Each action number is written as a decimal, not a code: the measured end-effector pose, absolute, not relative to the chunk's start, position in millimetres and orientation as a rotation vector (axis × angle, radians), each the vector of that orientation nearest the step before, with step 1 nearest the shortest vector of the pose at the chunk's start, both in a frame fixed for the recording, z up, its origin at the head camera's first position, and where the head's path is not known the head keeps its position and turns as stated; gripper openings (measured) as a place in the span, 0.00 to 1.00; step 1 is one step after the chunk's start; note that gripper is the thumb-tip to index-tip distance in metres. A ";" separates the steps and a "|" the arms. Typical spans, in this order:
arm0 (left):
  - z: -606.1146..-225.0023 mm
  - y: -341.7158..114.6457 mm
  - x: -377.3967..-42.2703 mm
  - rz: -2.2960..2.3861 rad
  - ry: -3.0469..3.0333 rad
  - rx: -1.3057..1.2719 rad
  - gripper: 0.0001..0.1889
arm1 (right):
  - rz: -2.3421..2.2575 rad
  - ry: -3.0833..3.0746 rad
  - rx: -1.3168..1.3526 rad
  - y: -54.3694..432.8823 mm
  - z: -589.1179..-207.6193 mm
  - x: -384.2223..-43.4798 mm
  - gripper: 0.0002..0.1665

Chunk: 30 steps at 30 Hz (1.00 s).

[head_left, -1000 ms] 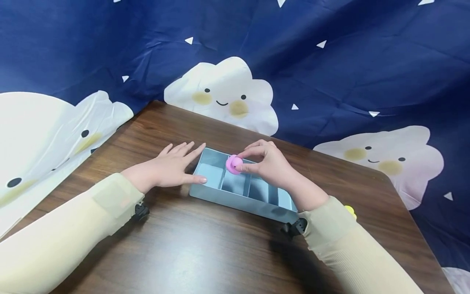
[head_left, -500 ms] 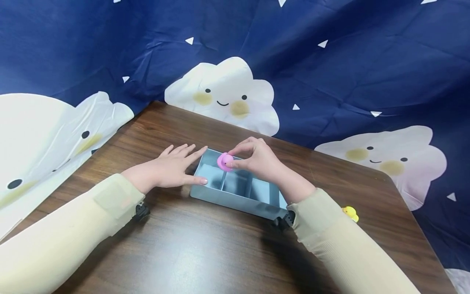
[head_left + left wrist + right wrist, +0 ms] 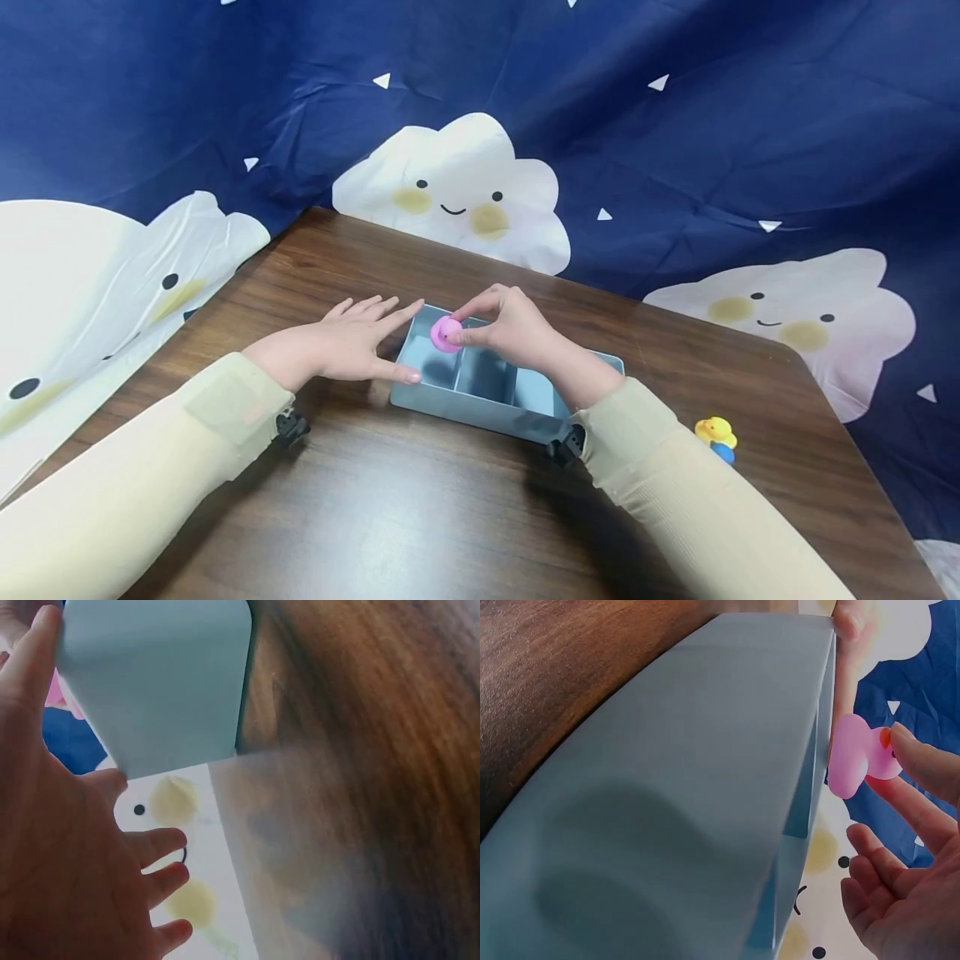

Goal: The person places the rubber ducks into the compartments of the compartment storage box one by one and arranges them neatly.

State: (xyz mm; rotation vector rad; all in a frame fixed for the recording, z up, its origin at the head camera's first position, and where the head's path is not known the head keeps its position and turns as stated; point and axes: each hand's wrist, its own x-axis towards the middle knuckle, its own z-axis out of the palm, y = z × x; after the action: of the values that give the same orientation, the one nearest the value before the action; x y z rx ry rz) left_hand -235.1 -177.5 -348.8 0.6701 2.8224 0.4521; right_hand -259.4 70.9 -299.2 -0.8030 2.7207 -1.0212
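Between thumb and forefinger my right hand (image 3: 517,327) pinches a pink toy duck (image 3: 444,335), held over the leftmost compartment of a blue-grey divided box (image 3: 480,413). In the right wrist view the pink duck (image 3: 851,757) shows its orange beak beside the thumb, at the box's rim. My left hand (image 3: 352,343) has its fingers spread at the box's left end, thumb and forefinger resting at the rim. The left wrist view shows the box's outer end wall (image 3: 161,682) next to the straight fingers of that hand (image 3: 67,832).
A yellow toy duck (image 3: 715,431) and a blue toy (image 3: 723,452), partly covered by the right sleeve, lie on the wooden table (image 3: 315,508) to the right. Behind the table hangs a dark blue curtain (image 3: 712,158) with white clouds.
My right hand has carried the pink duck left, from the second compartment to over the leftmost one. The yellow duck and the blue toy have come out from behind the sleeve. My left hand stays put.
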 end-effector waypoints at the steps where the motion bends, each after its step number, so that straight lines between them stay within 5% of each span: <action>1: -348.9 -178.1 -235.0 0.455 2.820 0.670 0.57 | -1.019 2.717 -0.790 69.9 -299.9 -259.3 0.15; 30: -344.9 -179.7 -233.8 0.440 2.805 0.641 0.59 | -1.084 2.688 -0.518 56.0 -328.9 -254.2 0.17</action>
State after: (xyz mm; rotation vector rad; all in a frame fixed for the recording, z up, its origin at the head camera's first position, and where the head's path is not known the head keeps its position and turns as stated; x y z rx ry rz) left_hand -233.8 -179.7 -344.9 0.6413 2.8049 0.4399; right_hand -254.2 56.0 -328.9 -0.5180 2.6885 -1.0839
